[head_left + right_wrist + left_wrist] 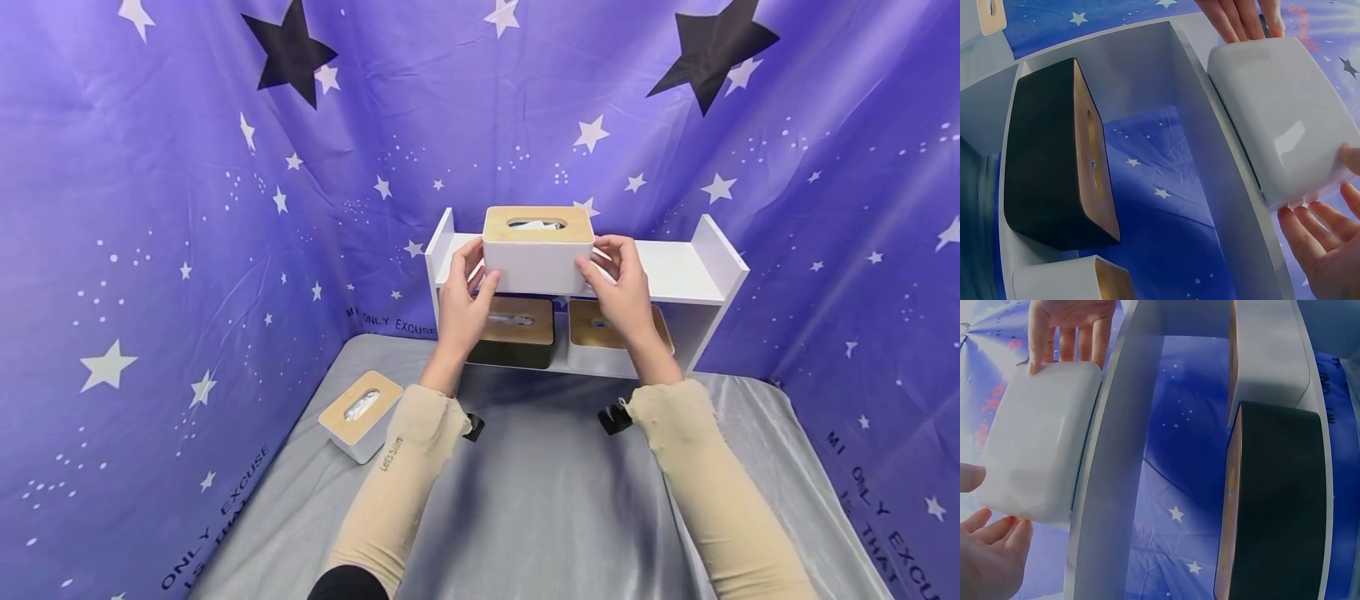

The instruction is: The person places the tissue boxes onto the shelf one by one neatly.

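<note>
Between both hands is a white tissue box [537, 265] with a light wooden lid, at the upper board of a white shelf [678, 271]. My left hand [463, 304] grips its left end, thumb on the front face. The right hand [624, 287] grips the opposite end the same way. In the right wrist view the white box [1285, 119] lies close along the board's edge; whether its base rests there I cannot tell. Below, on the lower board, sit a black tissue box [517, 354] and a second white tissue box [600, 358], both wooden-lidded.
Another white tissue box [362, 412] with a wooden lid stands on the grey cloth [555, 500], left of the shelf. Raised side panels [720, 258] bound the upper board. A purple star-printed curtain [480, 125] hangs close behind and at both sides.
</note>
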`<control>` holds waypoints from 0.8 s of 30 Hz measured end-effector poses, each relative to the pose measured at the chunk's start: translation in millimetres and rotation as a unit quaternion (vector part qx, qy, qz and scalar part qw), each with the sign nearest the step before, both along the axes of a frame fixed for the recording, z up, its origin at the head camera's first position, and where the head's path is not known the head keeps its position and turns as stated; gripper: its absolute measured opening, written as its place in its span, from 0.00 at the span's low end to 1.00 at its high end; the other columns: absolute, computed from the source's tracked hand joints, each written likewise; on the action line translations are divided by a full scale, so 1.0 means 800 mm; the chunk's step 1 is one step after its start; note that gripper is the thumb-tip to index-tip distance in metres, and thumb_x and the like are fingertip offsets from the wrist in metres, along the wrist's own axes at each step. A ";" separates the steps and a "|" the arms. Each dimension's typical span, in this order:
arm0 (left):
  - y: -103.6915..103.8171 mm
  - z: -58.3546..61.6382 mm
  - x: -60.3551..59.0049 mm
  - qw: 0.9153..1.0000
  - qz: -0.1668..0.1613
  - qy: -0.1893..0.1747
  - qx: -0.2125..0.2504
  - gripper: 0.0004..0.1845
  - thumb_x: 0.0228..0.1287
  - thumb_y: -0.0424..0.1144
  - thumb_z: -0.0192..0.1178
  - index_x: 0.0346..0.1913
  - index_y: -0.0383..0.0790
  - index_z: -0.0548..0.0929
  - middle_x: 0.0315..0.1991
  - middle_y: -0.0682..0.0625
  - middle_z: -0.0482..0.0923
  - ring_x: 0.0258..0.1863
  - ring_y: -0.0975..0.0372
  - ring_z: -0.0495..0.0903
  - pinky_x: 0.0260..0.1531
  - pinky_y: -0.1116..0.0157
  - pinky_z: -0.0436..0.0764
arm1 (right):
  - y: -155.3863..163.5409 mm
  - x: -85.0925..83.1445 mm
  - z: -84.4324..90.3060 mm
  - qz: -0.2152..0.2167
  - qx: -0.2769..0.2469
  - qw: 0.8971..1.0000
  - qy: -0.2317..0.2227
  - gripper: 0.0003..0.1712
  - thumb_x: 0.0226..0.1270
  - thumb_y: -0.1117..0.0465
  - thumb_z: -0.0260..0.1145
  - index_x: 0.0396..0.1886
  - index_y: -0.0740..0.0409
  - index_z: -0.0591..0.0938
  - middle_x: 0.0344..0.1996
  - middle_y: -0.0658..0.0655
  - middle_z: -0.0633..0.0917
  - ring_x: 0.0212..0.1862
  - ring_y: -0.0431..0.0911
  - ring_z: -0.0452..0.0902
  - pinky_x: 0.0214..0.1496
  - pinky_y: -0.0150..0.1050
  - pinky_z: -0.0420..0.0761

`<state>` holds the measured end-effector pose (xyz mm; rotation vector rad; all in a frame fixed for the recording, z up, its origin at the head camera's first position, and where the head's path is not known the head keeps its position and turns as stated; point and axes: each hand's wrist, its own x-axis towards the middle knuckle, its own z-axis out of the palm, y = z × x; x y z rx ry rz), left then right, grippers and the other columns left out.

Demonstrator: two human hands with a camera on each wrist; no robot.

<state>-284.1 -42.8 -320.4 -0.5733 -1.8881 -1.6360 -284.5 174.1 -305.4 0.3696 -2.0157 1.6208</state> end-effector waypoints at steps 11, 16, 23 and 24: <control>-0.007 -0.003 -0.006 1.000 -0.003 -0.020 -0.021 0.31 0.71 0.32 0.56 0.73 0.31 0.60 0.75 0.39 0.62 0.76 0.52 0.62 0.75 0.59 0.66 | -0.019 -0.006 -0.007 0.005 0.010 1.000 -0.006 0.27 0.71 0.68 0.62 0.67 0.65 0.69 0.64 0.64 0.76 0.66 0.55 0.75 0.68 0.54 0.78; -0.012 -0.006 -0.009 0.999 0.000 -0.029 -0.038 0.34 0.72 0.34 0.55 0.77 0.34 0.56 0.77 0.41 0.58 0.77 0.54 0.59 0.77 0.59 0.64 | -0.021 -0.005 -0.009 0.026 0.024 0.999 -0.009 0.29 0.71 0.68 0.60 0.71 0.63 0.69 0.66 0.65 0.75 0.66 0.58 0.75 0.69 0.55 0.76; -0.015 -0.006 -0.011 0.997 0.007 -0.033 -0.070 0.37 0.73 0.35 0.54 0.79 0.35 0.52 0.79 0.41 0.53 0.79 0.56 0.55 0.78 0.60 0.62 | -0.021 0.001 -0.009 0.043 0.057 0.997 -0.005 0.31 0.72 0.67 0.59 0.74 0.62 0.67 0.69 0.65 0.73 0.68 0.60 0.73 0.71 0.53 0.74; -0.015 -0.006 -0.012 0.997 0.007 -0.035 -0.073 0.37 0.73 0.35 0.54 0.79 0.35 0.51 0.79 0.42 0.53 0.79 0.56 0.55 0.78 0.61 0.62 | -0.022 0.002 -0.008 0.045 0.058 0.997 -0.005 0.31 0.72 0.67 0.59 0.74 0.62 0.67 0.70 0.65 0.73 0.68 0.59 0.73 0.71 0.53 0.74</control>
